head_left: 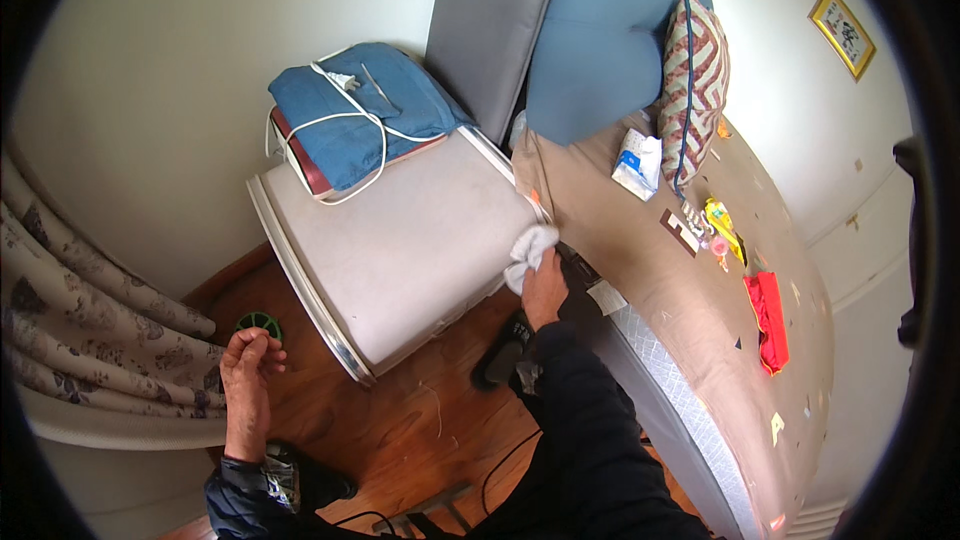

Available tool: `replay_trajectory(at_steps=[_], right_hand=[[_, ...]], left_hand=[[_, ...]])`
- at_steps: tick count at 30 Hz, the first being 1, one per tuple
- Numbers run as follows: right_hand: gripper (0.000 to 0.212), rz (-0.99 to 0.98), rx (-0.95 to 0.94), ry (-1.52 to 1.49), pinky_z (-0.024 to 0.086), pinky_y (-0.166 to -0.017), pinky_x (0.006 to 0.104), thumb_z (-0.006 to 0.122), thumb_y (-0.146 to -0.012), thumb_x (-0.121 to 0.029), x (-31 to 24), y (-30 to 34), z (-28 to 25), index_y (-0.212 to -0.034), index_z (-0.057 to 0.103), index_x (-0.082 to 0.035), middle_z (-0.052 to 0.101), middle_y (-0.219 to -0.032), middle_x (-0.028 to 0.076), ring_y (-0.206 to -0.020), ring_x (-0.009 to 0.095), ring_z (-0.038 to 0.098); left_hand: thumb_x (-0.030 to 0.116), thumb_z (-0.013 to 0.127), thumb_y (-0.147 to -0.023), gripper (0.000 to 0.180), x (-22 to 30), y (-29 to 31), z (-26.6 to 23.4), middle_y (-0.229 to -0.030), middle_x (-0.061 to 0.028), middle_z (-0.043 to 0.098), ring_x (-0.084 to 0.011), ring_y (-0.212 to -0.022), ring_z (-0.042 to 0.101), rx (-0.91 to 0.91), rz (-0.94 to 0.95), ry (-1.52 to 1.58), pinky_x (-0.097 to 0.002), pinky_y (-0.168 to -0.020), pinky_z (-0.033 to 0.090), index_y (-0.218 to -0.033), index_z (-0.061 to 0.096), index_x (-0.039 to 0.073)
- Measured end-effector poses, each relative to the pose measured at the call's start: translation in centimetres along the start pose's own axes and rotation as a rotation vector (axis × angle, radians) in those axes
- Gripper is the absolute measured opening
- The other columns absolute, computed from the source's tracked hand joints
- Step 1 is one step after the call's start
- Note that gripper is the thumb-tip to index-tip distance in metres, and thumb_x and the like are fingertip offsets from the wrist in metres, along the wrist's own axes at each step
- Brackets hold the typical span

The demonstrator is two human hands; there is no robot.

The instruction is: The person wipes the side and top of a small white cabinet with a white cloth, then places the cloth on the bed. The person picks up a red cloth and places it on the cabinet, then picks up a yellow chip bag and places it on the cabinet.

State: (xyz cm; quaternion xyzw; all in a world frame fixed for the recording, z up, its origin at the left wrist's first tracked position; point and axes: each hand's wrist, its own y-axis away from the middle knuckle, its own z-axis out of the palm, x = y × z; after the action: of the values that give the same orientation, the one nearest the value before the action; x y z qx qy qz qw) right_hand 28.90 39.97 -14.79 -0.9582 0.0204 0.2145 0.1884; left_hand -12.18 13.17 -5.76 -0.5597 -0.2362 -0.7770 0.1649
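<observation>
In my right hand (545, 292) is a crumpled white cloth (532, 248), pressed at the right corner of a pale bedside cabinet (400, 240) where it meets the bed. My left hand (252, 358) hangs in the air left of the cabinet, above the wooden floor. Its fingers are curled in toward the thumb, and nothing shows between them. On the back of the cabinet top lie a folded blue cloth item (350, 105) and a dark red flat object (303, 155). A white cord (383, 148) with a plug loops over them.
Right of the cabinet stands a bed with a brown sheet (600, 230), holding a tissue pack (637, 165), a patterned cushion (693, 90), a red cloth (767, 325) and small scraps. A grey panel (490, 30) leans behind. Patterned curtains (90, 310) hang left, near a green round object (260, 325).
</observation>
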Motion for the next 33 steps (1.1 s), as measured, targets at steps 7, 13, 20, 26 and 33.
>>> replay_trajectory(at_steps=[7, 13, 20, 26, 33], right_hand=[[0.037, 0.555, -0.111, -0.960, 0.053, -0.096, 0.0412, 0.056, -0.093, -0.010, 6.9, 3.6, 3.0, -0.128, 0.062, 0.002, 0.071, -0.120, 0.017, -0.108, 0.029, 0.068], [0.046, 0.261, 0.025, -0.753, 0.051, -0.097, 0.0448, 0.058, -0.095, -0.012, 2.0, -1.9, 2.7, -0.139, 0.054, 0.001, 0.068, -0.127, 0.021, -0.112, 0.038, 0.066], [0.048, -0.072, -0.043, -0.570, 0.052, -0.082, 0.0554, 0.067, -0.091, -0.016, -7.8, 12.4, 2.0, -0.136, 0.053, -0.005, 0.068, -0.103, 0.028, -0.097, 0.051, 0.066], [0.036, -0.247, -0.755, -0.888, 0.052, -0.074, 0.0518, 0.066, -0.093, -0.017, -13.3, 25.3, -0.5, -0.125, 0.056, -0.004, 0.068, -0.100, 0.026, -0.090, 0.045, 0.067], [0.031, -0.021, -0.302, -0.954, 0.056, -0.080, 0.0408, 0.059, -0.093, -0.012, -8.6, 14.7, -5.8, -0.121, 0.060, 0.001, 0.071, -0.100, 0.017, -0.090, 0.021, 0.069]], left_hand=[[0.026, 0.065, -0.105, 0.015, -0.3, -0.2, 0.3, -0.096, -0.0011, 0.071, -0.0110, -0.086, 0.067, -0.006, -0.033, -0.013, -0.0262, -0.077, 0.053, -0.109, 0.069, 0.012], [0.025, 0.063, -0.106, 0.015, -0.3, -0.2, 0.5, -0.097, -0.0010, 0.070, -0.0110, -0.086, 0.067, -0.029, -0.016, -0.016, -0.0261, -0.077, 0.052, -0.110, 0.068, 0.012], [0.020, 0.063, -0.104, 0.012, 0.0, -0.2, 0.9, -0.095, -0.0028, 0.071, -0.0122, -0.083, 0.067, 0.003, -0.032, -0.019, -0.0268, -0.075, 0.052, -0.107, 0.068, 0.009], [0.019, 0.063, -0.104, 0.012, 0.1, 0.2, 1.3, -0.095, -0.0036, 0.071, -0.0128, -0.083, 0.067, 0.020, -0.011, -0.022, -0.0276, -0.075, 0.052, -0.106, 0.068, 0.009], [0.023, 0.064, -0.105, 0.013, 0.3, 0.3, 0.9, -0.097, -0.0016, 0.070, -0.0120, -0.086, 0.066, 0.008, -0.022, -0.044, -0.0275, -0.078, 0.052, -0.109, 0.068, 0.011]])
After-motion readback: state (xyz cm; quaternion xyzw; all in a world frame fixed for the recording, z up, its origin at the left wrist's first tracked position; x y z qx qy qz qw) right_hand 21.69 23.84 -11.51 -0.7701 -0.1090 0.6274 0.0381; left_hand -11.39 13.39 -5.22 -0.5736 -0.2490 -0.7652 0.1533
